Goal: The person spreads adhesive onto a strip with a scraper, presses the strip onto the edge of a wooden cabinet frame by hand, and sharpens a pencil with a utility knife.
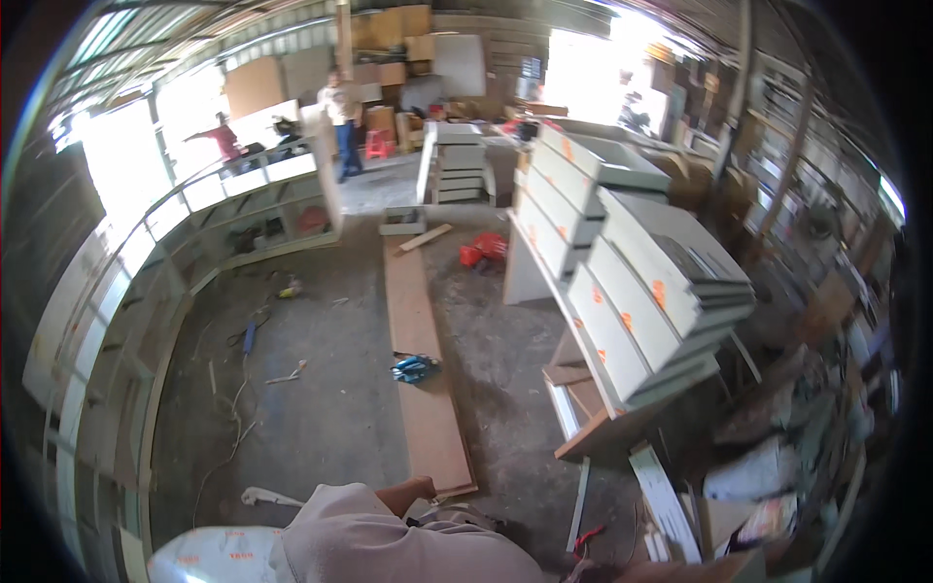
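My left hand (pixel 420 488) reaches out from a beige sleeve at the lower middle. Its fingers look curled beside the near end of a long brown board (pixel 423 389) on the floor; what they hold, if anything, is hidden. A dark shape at the lower edge, right of my shirt, may be part of my right arm, but its fingers do not show. Close to it lies a small red thing (pixel 588 537), too blurred to name. A blue power tool (pixel 415 368) rests on the board. A white panel (pixel 224 556) with orange print is at my lower left.
White drawers (pixel 632 321) stand stacked on a bench at right. A long cabinet frame (pixel 146 389) curves along the left. Cords, a red tool (pixel 483 250) and wood strips (pixel 666 500) litter the floor. A person (pixel 342 121) stands at the back; another is farther left.
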A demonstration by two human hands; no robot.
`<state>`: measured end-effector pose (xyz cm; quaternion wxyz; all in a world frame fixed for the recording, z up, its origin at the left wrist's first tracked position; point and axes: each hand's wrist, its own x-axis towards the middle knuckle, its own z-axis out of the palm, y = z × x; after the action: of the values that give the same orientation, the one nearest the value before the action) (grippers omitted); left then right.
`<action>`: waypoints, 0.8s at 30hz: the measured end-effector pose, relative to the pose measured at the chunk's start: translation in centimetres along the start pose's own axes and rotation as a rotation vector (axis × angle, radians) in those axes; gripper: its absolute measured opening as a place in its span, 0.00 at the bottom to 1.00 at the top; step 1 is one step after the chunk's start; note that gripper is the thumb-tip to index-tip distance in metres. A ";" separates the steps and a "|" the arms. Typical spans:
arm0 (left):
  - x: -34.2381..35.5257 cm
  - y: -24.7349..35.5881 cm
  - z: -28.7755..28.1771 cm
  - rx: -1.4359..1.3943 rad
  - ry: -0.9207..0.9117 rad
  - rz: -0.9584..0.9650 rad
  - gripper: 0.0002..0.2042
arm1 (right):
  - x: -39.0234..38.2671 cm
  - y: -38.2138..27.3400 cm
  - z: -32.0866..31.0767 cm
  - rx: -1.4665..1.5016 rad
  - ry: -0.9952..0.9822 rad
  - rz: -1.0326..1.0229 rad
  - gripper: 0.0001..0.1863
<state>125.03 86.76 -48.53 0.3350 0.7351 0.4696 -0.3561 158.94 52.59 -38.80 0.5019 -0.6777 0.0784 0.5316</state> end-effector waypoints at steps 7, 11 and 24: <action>7.9 3.9 -3.3 0.072 -0.128 -0.022 0.18 | -0.5 12.4 -6.3 -0.070 0.248 -0.339 0.10; 6.6 17.8 -7.4 0.553 -0.270 0.426 0.17 | -0.6 15.0 -9.9 0.078 0.672 -0.425 0.11; 10.6 38.6 -2.8 0.276 -0.311 0.655 0.17 | -25.2 10.3 -26.8 0.754 1.209 -0.452 0.15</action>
<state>164.72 80.93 -49.85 0.3961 0.8216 0.1011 -0.3974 158.93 16.33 -26.69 0.6666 -0.6333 0.3766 -0.1128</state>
